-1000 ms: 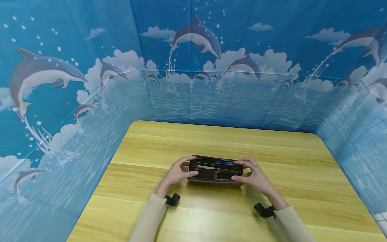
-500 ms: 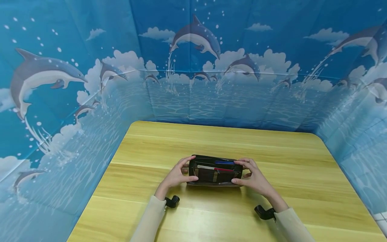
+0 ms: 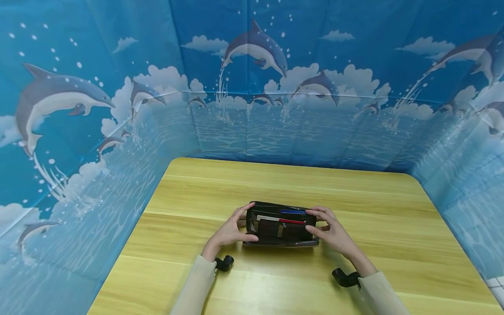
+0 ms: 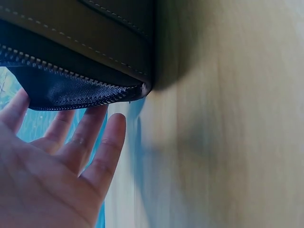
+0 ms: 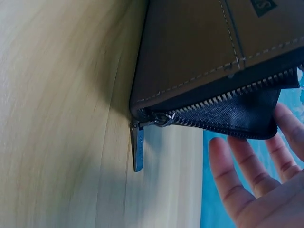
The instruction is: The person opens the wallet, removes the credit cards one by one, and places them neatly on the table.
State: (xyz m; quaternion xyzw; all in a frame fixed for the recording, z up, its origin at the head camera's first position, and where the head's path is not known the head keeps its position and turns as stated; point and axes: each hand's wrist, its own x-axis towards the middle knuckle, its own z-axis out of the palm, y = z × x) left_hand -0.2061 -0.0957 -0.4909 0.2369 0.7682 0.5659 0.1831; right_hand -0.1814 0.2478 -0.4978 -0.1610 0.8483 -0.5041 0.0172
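Holding the spread zip-around wallet [image 3: 269, 227] by its ends on the wooden desk [image 3: 275, 280], the left hand [image 3: 227, 230] and right hand [image 3: 334, 232] curve around it, thumbs nearer the person, fingers toward the far edge. Inside stand a blue card [image 3: 292, 212], a white card [image 3: 267, 218] and a red card [image 3: 292, 221].

I can't see how deep the red card [image 3: 291, 221] sits in the wallet [image 3: 269, 228]; the worktop [image 3: 283, 288] is cut off nearest, and the right wrist view crops a dark label [image 5: 262, 5].
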